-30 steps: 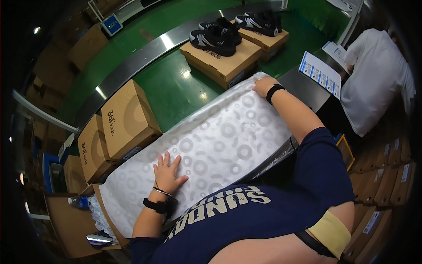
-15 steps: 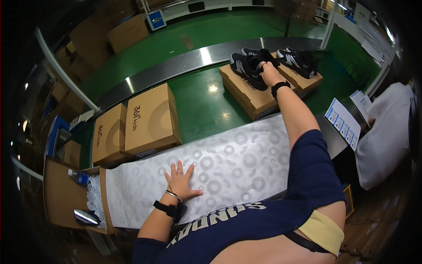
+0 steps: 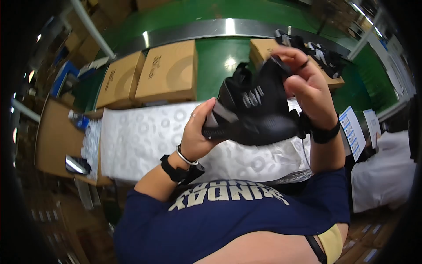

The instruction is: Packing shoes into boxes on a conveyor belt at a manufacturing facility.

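Two hands hold one black shoe (image 3: 252, 116) up in the air above the counter, close to the camera. The left hand (image 3: 198, 132) grips the shoe from below at its sole end, fingers curled around the grey and black edge, and it wears a black watch and a thin silver bracelet at the wrist. The right hand (image 3: 307, 83) closes its fingers on the upper part of the shoe near the opening, with a ring on one finger and a black band on the wrist. Beneath the shoe lies a broad sheet of white wrapping paper (image 3: 140, 141) printed with pale circles, spread across the counter. Beyond the paper, two closed brown cardboard boxes (image 3: 169, 72) sit side by side on a green conveyor belt (image 3: 215, 57). Farther right on the belt, another brown box (image 3: 259, 48) carries more black shoes (image 3: 323, 57) on top. A printed card (image 3: 354, 132) lies at the right, near a white bag (image 3: 387, 176).
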Action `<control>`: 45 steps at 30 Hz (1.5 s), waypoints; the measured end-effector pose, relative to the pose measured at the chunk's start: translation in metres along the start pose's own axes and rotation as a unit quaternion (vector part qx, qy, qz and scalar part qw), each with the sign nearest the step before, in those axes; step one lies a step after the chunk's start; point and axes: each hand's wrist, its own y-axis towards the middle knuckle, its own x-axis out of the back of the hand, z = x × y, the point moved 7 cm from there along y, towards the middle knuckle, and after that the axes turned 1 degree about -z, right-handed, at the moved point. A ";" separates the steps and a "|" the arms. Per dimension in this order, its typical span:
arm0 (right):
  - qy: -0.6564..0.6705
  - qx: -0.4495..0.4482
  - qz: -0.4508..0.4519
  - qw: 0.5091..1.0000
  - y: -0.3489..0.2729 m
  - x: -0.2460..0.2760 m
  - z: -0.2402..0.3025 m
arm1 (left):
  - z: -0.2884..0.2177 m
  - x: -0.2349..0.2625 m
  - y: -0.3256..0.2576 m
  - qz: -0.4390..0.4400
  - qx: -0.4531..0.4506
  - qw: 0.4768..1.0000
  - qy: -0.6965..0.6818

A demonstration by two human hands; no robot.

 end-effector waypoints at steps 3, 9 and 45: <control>0.035 0.026 -0.003 0.999 0.017 -0.040 -0.053 | 0.031 -0.010 -0.039 0.019 0.258 0.849 -0.461; -0.041 -0.257 -0.052 0.964 0.028 -0.070 -0.194 | 0.075 0.093 -0.089 0.041 0.280 0.957 0.071; -0.618 -0.437 0.104 0.645 -0.095 0.058 -0.232 | 0.180 0.293 -0.242 -0.023 0.479 0.622 0.619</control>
